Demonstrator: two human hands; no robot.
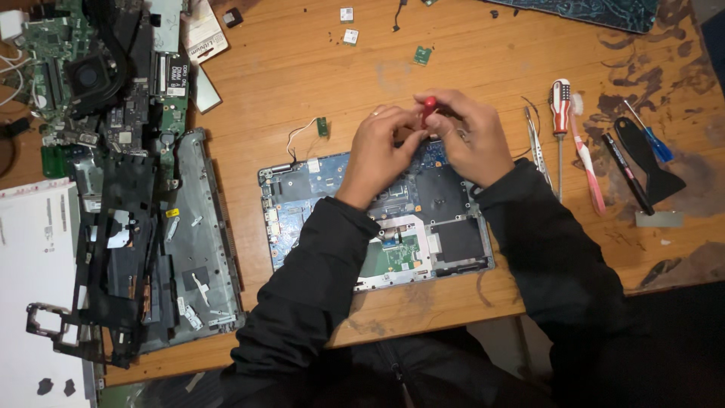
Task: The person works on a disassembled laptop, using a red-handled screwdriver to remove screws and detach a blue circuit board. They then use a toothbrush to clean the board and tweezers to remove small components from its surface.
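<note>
Nearest, black sleeves cross the blue laptop motherboard (332,189). Above it, left hand (377,147) and right hand (472,140) meet, both pinching a red-handled screwdriver (429,106) upright between their fingertips. Beyond, small chips (421,54) dot the wooden table (302,68).

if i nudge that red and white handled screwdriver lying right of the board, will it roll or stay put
The screwdriver would probably roll sideways: its handle looks round and it lies flat on the wooden table. It likely wouldn't go far, since the pink toothbrush lies right alongside and tweezers sit on its other side. It looks stiff and handle-heavy.
</note>
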